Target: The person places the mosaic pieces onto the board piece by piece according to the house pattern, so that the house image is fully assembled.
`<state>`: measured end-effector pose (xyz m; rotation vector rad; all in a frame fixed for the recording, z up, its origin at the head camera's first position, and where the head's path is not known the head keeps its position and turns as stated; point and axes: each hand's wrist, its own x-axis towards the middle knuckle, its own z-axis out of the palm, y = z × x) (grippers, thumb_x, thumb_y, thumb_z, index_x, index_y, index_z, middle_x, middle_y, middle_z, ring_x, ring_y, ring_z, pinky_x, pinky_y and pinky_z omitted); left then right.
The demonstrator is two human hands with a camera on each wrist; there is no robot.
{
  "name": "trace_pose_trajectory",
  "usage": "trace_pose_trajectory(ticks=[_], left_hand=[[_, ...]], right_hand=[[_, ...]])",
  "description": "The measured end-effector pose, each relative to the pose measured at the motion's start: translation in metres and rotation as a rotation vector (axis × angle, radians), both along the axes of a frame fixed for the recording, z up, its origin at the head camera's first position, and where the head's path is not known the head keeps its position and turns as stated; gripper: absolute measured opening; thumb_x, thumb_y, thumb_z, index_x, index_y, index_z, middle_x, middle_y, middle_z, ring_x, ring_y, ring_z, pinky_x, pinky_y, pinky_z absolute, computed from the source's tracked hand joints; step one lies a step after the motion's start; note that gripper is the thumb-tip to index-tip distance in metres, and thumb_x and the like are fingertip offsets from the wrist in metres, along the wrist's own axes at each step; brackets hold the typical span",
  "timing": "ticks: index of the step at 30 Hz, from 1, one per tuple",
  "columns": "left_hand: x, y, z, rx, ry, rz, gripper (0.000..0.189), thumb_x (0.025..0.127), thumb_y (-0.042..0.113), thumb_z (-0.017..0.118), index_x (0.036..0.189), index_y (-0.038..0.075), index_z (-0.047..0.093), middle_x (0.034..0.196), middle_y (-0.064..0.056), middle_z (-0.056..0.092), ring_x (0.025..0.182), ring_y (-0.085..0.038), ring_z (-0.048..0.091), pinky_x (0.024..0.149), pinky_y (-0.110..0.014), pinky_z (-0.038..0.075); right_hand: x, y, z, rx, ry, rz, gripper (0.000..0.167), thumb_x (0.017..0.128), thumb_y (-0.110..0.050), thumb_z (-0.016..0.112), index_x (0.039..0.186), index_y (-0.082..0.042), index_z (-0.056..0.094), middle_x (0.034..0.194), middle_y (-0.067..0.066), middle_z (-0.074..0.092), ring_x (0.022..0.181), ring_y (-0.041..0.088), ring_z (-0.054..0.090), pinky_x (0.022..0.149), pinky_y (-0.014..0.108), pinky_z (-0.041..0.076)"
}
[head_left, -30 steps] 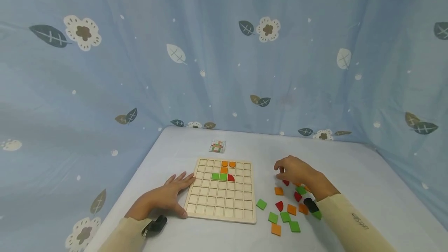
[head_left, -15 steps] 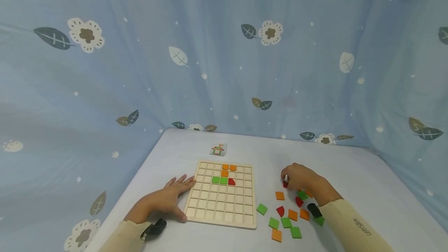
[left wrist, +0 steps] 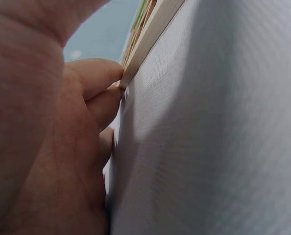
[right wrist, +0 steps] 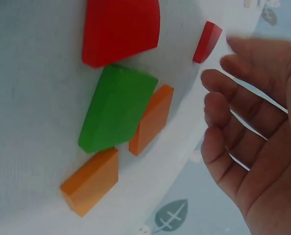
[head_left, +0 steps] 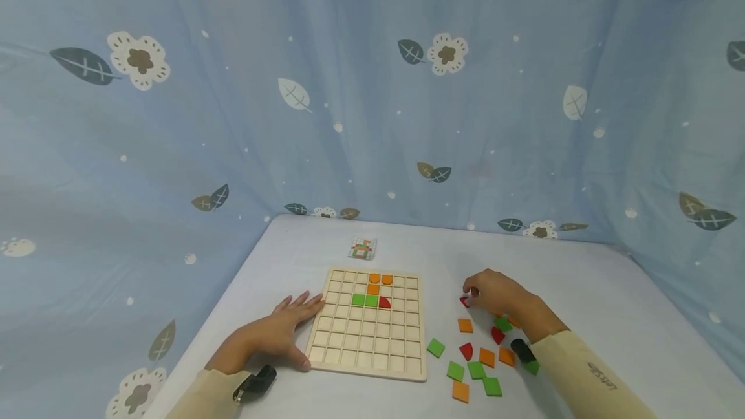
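Observation:
My left hand (head_left: 282,332) lies with fingers spread at the left edge of a wooden grid board (head_left: 326,359), thumb by its lower corner. In the left wrist view, fingertips (left wrist: 113,73) meet the board's side. My right hand (head_left: 495,291) is over the table to the board's right, fingers loosely bent. A red quarter-circle tile (right wrist: 207,41) lies just off its fingertips in the right wrist view; the head view shows this tile (head_left: 464,301) under the fingers. On the board sit orange round tiles (head_left: 374,279), an orange square (head_left: 373,290), two green squares (head_left: 365,300) and a red quarter-circle (head_left: 385,302).
Loose green squares (head_left: 436,348), orange squares (head_left: 465,326) and red quarter-circles (head_left: 466,351) lie scattered right of the board. Behind it lies a small pattern card (head_left: 363,249). A blue patterned curtain (head_left: 372,115) closes off the table's back and sides.
My right hand moved right and slightly down, then a little back left. The red tile beneath its fingers now lies farther left. My left hand stayed by the board.

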<state>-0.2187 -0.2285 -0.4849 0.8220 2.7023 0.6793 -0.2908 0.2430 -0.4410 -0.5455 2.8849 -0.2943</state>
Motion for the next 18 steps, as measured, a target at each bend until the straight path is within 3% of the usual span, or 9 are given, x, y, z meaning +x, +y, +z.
trace_pose_trajectory(ticks=[4,14,18], left_hand=[[0.001,-0.001,0.000,0.002,-0.006,0.005,0.124,0.055,0.065,0.082,0.153,0.007,0.031,0.160,-0.007,0.021,0.146,-0.036,0.007,0.114,-0.060,0.001],[0.001,-0.002,0.000,-0.008,-0.013,0.010,0.125,0.054,0.066,0.082,0.154,0.010,0.030,0.161,-0.004,0.019,0.147,-0.034,0.005,0.114,-0.058,0.000],[-0.001,-0.001,-0.001,-0.002,-0.008,0.003,0.125,0.054,0.066,0.082,0.153,0.009,0.031,0.160,-0.006,0.020,0.147,-0.035,0.006,0.114,-0.059,0.000]], right_hand=[[-0.002,-0.003,-0.003,-0.008,-0.033,0.002,0.015,0.080,-0.019,0.080,0.092,-0.017,0.072,0.078,-0.005,0.057,0.072,0.016,0.050,0.066,0.031,0.050],[-0.012,-0.016,-0.007,0.006,-0.010,0.007,0.014,0.079,-0.015,0.080,0.091,-0.018,0.073,0.083,-0.006,0.061,0.076,0.016,0.053,0.076,0.036,0.054],[-0.014,-0.026,-0.003,-0.011,0.036,0.068,0.012,0.080,-0.017,0.079,0.090,-0.019,0.074,0.084,-0.008,0.062,0.077,0.013,0.053,0.076,0.034,0.053]])
